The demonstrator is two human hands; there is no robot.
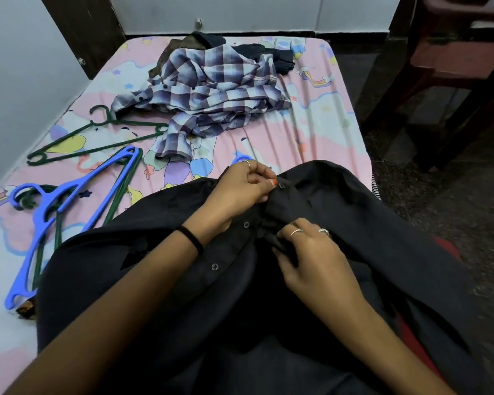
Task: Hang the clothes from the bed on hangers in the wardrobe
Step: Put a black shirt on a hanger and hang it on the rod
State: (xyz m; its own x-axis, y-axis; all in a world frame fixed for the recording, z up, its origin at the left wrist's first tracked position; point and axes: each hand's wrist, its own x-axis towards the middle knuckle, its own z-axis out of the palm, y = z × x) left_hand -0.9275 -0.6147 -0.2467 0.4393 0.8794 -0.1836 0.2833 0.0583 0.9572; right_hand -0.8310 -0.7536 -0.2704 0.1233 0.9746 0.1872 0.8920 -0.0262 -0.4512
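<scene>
The pink cartoon-print bed (311,132) fills the frame. A dark button-front shirt (354,223) spreads across lower centre, placket running lower left to upper right. The left hand (240,189) pinches its collar button; the right hand (311,252) pinches the placket below. A blue plastic hanger (44,220) lies at left, nearer the left hand.
</scene>
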